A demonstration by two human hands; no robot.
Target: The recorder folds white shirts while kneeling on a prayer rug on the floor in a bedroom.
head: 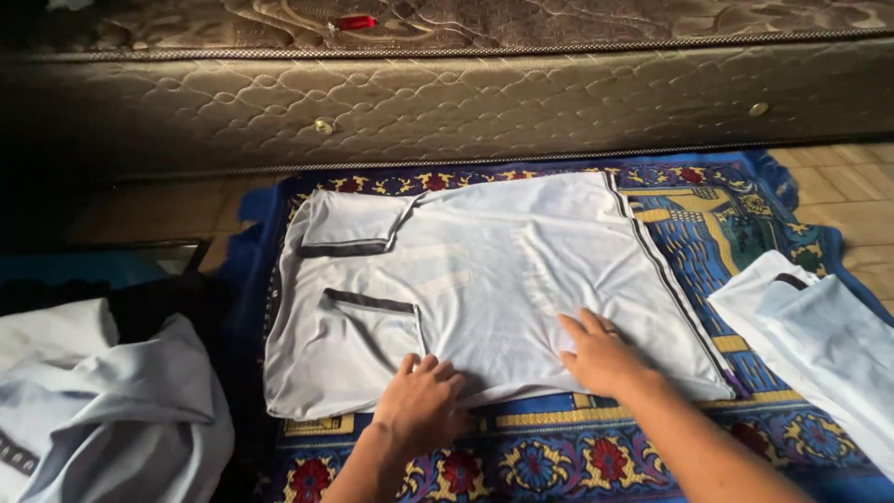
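A white shirt [484, 270] with dark trim lies flat on a blue patterned rug [708, 233], its two short sleeves folded inward at the left. My left hand [421, 401] rests palm down on the shirt's near edge, fingers together. My right hand [601, 352] presses flat on the cloth a little to the right, fingers spread. Neither hand grips anything.
A brown quilted mattress [466, 93] runs along the far side, with a small red object [356, 21] on top. A pile of white garments [112, 410] lies at the left, and a folded white garment [819, 345] sits on the rug's right side. Tiled floor [847, 177] shows beyond the rug.
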